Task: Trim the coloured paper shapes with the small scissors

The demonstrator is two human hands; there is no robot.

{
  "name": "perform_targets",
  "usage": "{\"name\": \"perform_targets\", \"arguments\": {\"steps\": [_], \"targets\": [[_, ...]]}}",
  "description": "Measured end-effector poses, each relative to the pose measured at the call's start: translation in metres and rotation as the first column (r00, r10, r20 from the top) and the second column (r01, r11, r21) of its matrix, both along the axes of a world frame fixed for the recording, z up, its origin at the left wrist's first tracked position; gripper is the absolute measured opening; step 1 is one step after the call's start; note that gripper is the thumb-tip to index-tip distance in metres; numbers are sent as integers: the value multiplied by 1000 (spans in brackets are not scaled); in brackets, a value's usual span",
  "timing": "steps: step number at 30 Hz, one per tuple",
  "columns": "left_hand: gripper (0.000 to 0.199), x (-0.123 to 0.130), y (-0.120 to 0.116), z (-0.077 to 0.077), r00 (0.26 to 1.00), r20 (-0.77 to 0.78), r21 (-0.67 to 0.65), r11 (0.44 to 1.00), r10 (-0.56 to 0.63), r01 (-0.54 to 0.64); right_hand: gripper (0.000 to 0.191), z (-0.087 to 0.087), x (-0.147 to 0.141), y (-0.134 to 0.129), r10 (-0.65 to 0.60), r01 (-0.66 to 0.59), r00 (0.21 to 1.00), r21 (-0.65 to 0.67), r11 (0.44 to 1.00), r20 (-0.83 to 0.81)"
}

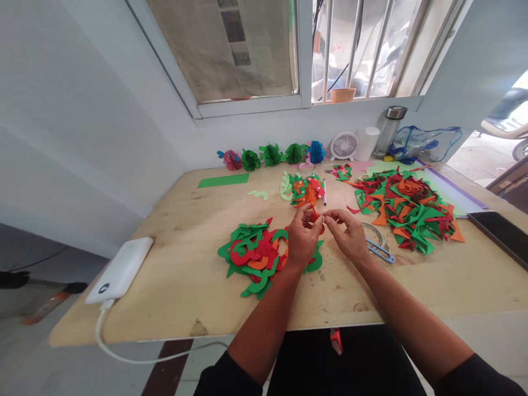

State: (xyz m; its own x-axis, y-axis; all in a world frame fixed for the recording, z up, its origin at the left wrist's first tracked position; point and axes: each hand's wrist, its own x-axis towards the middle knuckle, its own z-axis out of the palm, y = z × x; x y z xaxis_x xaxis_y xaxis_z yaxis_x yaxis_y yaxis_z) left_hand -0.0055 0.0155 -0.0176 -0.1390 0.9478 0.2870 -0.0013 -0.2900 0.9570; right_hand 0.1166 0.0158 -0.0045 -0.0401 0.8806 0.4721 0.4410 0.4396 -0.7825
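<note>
Over the middle of the table, my left hand (303, 234) pinches a small red-orange paper cutout (314, 211). Close beside it my right hand (346, 234) has thumb and forefinger pressed together at the cutout's edge; what lies between them is too small to make out. A loose pile of red, green and orange curved paper cutouts (258, 258) spreads to the left and partly under my left hand. Just beyond my hands sits a smaller heap of cutouts (306, 191) with pale bits on them. To the right are a roll of tape (373, 232) and a light-blue cutter (380, 251).
Paper scraps (412, 206) are heaped at the right, near a dark phone (501, 234). Folded paper ornaments (271, 155) line the wall beside a small fan (344, 146) and a glass bottle (389, 132). A white power bank (120, 269) with a cable lies left.
</note>
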Motion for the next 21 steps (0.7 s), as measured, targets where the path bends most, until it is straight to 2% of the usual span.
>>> {"name": "perform_targets", "arguments": {"steps": [9,21], "targets": [[39,1,-2,-7,977,-214,19,1000,-20,25,20,1,3,2,2,-5,999,-56,998,-46],[41,0,-3,-3,975,-216,41,997,-56,67,17,2,4,3,-25,18,997,-106,994,-71]]}}
